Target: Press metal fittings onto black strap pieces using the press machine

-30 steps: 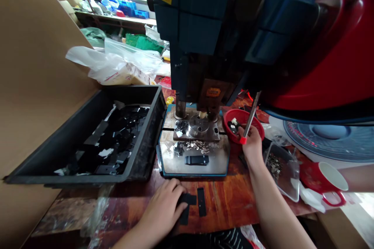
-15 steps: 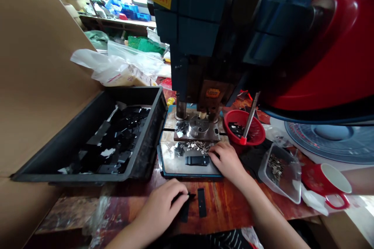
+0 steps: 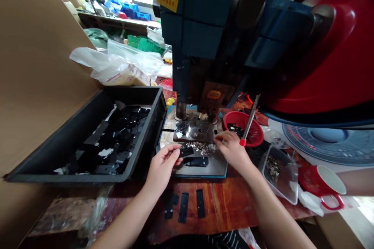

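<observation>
Between thumb and fingers, my left hand [image 3: 164, 162] pinches a small black plate [image 3: 186, 151] above the front of the press base [image 3: 216, 166]. My right hand [image 3: 232, 148] is at the right end of the small metal pieces [image 3: 201, 148], its fingertips pressed together beside the die block [image 3: 200, 127]; anything between them is too small to make out. Another black part [image 3: 196, 161] lies on the base between my hands. Several black plates, one of them at the right [image 3: 200, 203], lie on the wooden table [image 3: 230, 202] below.
The press [image 3: 201, 27] rises over the base, with a large red wheel [image 3: 330, 54] at right. A black tray [image 3: 84, 178] of dark pieces is at left. To the right stand a red basket [image 3: 257, 134], a clear box [image 3: 284, 188] and a red mug [image 3: 311, 181].
My left hand has moved up from the table to the press base with a black plate. My right hand has shifted slightly up and right. More black plates show on the table.
</observation>
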`<state>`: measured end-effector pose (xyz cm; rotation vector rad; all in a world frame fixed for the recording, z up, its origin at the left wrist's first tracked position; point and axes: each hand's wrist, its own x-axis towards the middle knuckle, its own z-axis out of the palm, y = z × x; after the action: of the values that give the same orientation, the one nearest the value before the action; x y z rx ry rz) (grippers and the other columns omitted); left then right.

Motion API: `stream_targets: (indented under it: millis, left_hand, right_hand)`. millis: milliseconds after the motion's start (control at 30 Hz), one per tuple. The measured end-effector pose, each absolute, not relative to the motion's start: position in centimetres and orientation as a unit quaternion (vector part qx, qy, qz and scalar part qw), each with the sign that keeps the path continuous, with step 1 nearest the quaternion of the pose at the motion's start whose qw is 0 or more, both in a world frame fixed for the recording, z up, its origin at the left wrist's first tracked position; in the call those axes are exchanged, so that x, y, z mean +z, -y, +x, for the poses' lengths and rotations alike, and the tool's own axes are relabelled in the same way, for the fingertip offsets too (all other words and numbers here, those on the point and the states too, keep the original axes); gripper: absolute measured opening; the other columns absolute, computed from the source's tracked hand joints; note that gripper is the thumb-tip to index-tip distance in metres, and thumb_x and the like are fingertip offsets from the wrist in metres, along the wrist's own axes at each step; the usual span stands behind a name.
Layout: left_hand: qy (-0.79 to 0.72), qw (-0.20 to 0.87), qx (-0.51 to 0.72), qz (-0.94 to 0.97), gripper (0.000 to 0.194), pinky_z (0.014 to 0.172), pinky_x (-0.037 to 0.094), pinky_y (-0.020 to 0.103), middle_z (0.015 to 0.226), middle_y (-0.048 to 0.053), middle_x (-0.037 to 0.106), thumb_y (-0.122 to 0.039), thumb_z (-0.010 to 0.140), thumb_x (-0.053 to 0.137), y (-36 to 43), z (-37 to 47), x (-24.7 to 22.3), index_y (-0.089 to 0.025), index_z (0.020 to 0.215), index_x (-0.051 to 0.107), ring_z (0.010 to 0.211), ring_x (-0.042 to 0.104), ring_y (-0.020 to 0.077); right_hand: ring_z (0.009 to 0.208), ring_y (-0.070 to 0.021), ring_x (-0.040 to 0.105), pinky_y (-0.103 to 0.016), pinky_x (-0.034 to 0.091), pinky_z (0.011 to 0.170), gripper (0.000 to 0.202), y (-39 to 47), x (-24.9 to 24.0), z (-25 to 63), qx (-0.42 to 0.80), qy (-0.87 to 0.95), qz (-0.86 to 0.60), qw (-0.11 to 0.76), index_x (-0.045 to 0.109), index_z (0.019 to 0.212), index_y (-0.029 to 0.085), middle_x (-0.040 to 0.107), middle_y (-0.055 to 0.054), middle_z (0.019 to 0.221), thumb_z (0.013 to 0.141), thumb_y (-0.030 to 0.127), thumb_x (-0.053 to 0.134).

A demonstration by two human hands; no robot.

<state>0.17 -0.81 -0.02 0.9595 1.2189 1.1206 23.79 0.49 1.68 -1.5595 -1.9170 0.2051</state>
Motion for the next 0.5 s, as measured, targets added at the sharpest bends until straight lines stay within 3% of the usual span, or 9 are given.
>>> stream_targets:
  millis: [200,333,500]
  left_hand:
    - [-0.507,0.582,0.491,0.403,0.035,0.069,0.054,0.026,0.080,0.000,0.064,-0.042,0.070,0.070,0.5,0.9,0.0,-0.016,0.093,0.066,0.066,0.064,0.0123]
    - [-0.500,0.577,0.499,0.410,0.036,0.071,0.055,0.029,0.082,0.001,0.065,-0.043,0.071,0.069,-0.3,1.2,-0.2,-0.016,0.095,0.066,0.067,0.064,0.0132]
    - [-0.495,0.564,0.511,0.419,0.036,0.079,0.054,0.033,0.094,0.003,0.068,-0.042,0.073,0.067,-0.8,1.2,-1.0,-0.017,0.099,0.067,0.071,0.066,0.0148]
  right_hand:
    - [0.088,-0.0206,0.055,-0.034,0.041,0.080,0.009,1.6,-0.7,23.4,0.082,0.768,-0.602,0.203,0.069,0.081,0.025,0.065,-0.002,0.087,0.084,0.026,0.060]
    - [0.090,-0.0217,0.054,-0.035,0.038,0.078,0.016,1.5,-0.7,22.4,0.031,0.771,-0.620,0.142,0.067,0.087,0.024,0.064,-0.003,0.091,0.090,0.026,0.051]
    - [0.088,-0.0218,0.053,-0.033,0.038,0.078,0.019,1.0,-0.7,22.1,0.014,0.757,-0.632,0.163,0.063,0.086,0.019,0.062,-0.006,0.087,0.091,0.021,0.045]
